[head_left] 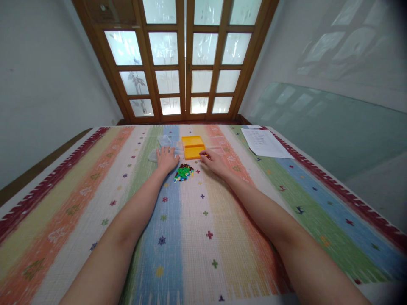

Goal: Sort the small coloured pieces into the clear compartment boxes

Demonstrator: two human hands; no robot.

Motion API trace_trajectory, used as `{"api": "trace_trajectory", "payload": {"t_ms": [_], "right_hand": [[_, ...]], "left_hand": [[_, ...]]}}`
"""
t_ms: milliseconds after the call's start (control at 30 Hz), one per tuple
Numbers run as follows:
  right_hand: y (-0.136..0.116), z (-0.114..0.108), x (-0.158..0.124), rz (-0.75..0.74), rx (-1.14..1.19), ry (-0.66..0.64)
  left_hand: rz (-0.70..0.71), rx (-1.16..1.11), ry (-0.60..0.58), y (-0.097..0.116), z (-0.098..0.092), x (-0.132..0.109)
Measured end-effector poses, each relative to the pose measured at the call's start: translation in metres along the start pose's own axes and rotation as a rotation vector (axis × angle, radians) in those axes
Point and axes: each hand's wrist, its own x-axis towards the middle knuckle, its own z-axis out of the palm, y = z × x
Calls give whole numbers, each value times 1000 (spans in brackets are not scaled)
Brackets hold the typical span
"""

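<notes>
My left hand (pixel 167 159) lies palm down with its fingers spread, on or against clear plastic packaging (pixel 153 155). At the front right corner of an open yellow plastic box (pixel 193 151) is my right hand (pixel 213 162). Its fingers are curled together in a pinch, and whatever they hold is too small or hidden to name. The box lies with its two halves unfolded, one behind the other. Between my hands and just in front of the box sits a pile of small green, brown, blue, yellow and white pieces (pixel 183 172).
A striped, patterned cloth (pixel 197 254) covers the table. Printed paper sheets (pixel 267 142) lie at the far right. Another clear plastic piece (pixel 218 146) rests right of the box. Behind the table stand wood-framed glass doors (pixel 187 72), with walls on both sides.
</notes>
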Motion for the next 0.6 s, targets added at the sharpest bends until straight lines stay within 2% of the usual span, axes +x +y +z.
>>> {"api": "trace_trajectory", "payload": {"t_ms": [167,333,467,600], "right_hand": [[4,0,1,-27,-26,0],[7,-7,2,-91,-282,86],[15,-15,2,-27,-443,191],[30,-21,3,11,-490,146]], "left_hand": [[3,-3,-4,-1,3,0],[0,-6,-3,-1,4,0],[-35,-23,-24,0,4,1],[-36,-6,17,2,4,0]]}}
